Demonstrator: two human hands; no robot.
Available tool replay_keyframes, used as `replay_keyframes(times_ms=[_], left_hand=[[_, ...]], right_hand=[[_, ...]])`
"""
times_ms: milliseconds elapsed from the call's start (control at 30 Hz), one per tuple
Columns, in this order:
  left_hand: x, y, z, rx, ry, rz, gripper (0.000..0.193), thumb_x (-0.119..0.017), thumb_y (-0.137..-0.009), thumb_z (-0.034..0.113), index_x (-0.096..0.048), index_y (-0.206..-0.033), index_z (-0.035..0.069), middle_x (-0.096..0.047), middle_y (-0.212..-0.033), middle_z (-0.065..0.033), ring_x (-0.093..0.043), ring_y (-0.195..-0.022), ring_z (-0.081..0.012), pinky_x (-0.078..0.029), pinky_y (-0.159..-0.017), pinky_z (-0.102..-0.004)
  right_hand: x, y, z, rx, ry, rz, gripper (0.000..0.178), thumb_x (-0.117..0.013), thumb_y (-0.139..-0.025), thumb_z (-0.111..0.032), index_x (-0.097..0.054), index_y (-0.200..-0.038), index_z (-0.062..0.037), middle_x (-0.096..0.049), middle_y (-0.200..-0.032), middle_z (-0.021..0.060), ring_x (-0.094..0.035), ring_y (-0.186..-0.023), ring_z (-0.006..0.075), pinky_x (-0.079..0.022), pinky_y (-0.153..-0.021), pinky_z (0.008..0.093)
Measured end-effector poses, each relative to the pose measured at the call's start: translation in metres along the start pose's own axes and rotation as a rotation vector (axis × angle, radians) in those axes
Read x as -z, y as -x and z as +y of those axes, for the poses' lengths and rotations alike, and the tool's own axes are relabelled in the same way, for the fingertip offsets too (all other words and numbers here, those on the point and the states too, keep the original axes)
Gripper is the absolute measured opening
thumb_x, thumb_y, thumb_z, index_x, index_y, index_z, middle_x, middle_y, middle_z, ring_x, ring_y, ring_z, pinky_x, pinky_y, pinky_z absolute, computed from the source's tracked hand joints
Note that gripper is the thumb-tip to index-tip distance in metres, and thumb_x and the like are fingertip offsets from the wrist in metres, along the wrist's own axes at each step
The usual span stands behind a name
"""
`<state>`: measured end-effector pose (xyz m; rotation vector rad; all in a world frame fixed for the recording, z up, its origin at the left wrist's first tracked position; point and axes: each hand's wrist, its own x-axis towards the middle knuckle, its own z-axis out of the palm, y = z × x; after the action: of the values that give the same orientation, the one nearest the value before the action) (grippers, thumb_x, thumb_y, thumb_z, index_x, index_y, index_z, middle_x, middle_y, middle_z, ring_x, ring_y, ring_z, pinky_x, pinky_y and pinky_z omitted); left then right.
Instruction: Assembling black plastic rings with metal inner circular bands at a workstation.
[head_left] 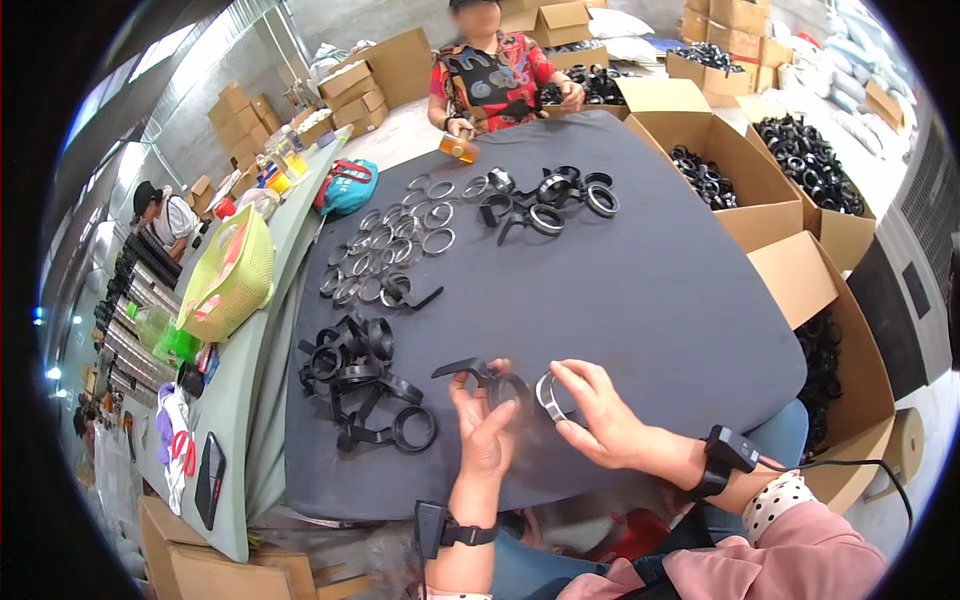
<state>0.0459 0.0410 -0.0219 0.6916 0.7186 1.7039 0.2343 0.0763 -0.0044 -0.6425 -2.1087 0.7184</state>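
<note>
My left hand point(484, 432) is closed around a black plastic ring with a flat arm point(512, 392). My right hand point(605, 420) pinches a shiny silver metal ring point(546, 396) between thumb and fingers, just right of the black one; a small gap separates the two. To the left lies a heap of black rings with arms point(352, 362). Loose silver rings point(438, 240) are scattered beyond it. Farther off, a cluster of black rings, some showing silver inside point(546, 218), rests on the dark grey table point(640, 300).
Across the table a person point(495, 80) holds an orange object point(458, 149). Cardboard boxes of black rings point(715, 140) line the right side. At left, a green side table point(240, 400) carries a yellow basket point(230, 275), red scissors point(183, 452) and a phone point(210, 480).
</note>
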Motion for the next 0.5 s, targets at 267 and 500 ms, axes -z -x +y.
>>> replay_keyframes(times_ms=[267, 500], left_hand=[[0.016, 0.000, 0.002, 0.084, 0.450, 0.128, 0.030, -0.058, -0.087, 0.023, -0.054, -0.114, 0.010, -0.059, -0.110, -0.0090, -0.055, -0.111, -0.0272, -0.046, -0.099, -0.0421], [0.008, -0.002, 0.005, -0.145, 0.169, 0.215, 0.049, -0.050, -0.095, 0.055, -0.052, -0.103, 0.006, -0.056, -0.112, -0.0089, -0.054, -0.112, -0.0251, -0.045, -0.099, -0.0392]], right_hand=[[-0.084, -0.023, -0.018, -0.089, -0.094, 0.096, 0.066, -0.057, -0.088, -0.018, -0.029, -0.143, 0.0050, -0.035, -0.137, 0.0256, -0.037, -0.125, 0.0426, -0.029, -0.107, 0.0507], [-0.089, -0.038, -0.026, -0.091, 0.043, 0.098, 0.070, -0.064, -0.085, -0.022, -0.033, -0.141, 0.0061, -0.038, -0.132, 0.0247, -0.040, -0.119, 0.0422, -0.032, -0.102, 0.0506]])
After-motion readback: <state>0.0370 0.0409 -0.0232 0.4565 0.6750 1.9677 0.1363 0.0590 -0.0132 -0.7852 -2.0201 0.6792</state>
